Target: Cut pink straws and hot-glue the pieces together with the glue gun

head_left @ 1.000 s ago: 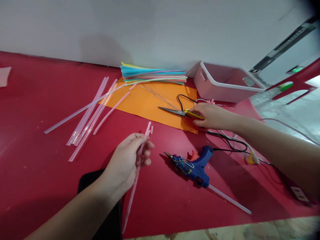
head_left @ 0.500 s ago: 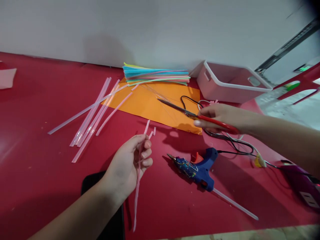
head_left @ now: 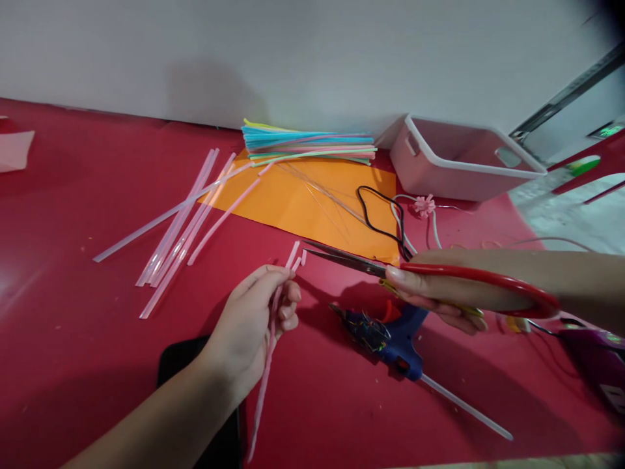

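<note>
A long pink pipe cleaner (head_left: 262, 384) is pinched between thumb and fingers of my left hand (head_left: 256, 319), its upper end poking out above them. Two short pink pieces show by that end; whether they touch it I cannot tell. My right hand (head_left: 430, 290) grips red-handled scissors (head_left: 354, 262), whose dark blades point left toward the pipe cleaner's tip. Below the scissors a blue glue gun (head_left: 385, 342) lies on the red table, a clear glue stick (head_left: 469, 405) sticking out of its back.
Clear and pink glue sticks (head_left: 183, 228) lie at left. Behind, a bundle of coloured pipe cleaners (head_left: 307, 142) rests on an orange sheet (head_left: 322, 202). A white bin (head_left: 469, 174), a pink pipe-cleaner flower (head_left: 424, 206) and cables are at right. A black phone-like object (head_left: 222, 430) lies under my left forearm.
My right hand has brought the scissors down and turned them, so the blades now lie close to the pipe cleaner's tip. My left hand has barely moved.
</note>
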{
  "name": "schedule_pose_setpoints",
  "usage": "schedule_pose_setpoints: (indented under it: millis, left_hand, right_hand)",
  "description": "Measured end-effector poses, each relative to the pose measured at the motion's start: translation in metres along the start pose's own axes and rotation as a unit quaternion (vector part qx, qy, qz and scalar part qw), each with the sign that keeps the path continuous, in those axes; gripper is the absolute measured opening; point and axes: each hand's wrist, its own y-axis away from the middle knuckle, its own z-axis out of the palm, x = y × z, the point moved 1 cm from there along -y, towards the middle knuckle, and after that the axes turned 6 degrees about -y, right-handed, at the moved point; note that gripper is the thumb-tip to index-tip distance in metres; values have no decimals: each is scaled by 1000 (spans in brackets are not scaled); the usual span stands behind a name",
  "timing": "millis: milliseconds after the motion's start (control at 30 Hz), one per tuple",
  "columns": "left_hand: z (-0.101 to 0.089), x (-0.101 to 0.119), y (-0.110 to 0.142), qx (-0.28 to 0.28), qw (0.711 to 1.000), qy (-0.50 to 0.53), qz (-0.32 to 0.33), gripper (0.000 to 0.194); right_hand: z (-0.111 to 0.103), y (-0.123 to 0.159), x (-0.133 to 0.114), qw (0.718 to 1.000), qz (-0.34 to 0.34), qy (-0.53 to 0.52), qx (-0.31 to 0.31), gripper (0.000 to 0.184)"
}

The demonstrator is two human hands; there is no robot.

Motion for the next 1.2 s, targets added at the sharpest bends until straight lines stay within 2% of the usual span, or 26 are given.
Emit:
schedule_pose_setpoints:
  millis: [200, 700, 833, 1033, 1200]
  left_hand:
    - [-1, 2, 2, -9, 1000, -12, -10, 18]
    - [2, 0, 2, -9, 997, -81, -15, 22]
    - [1, -1, 0, -15, 997, -80, -18, 22]
    - [0, 0, 1, -11, 997, -81, -18, 20]
    - [0, -1, 1, -13, 996, -85, -19, 21]
  right_hand:
    - [6, -2, -9, 996, 23, 86, -22, 85]
    - [14, -11, -6, 998, -21, 56, -13, 86]
    - [15, -11, -7, 998, -9, 58, -18, 85]
    - [18, -8, -9, 999, -5, 49, 17, 83]
    - [19, -9, -8, 999, -3, 47, 8, 85]
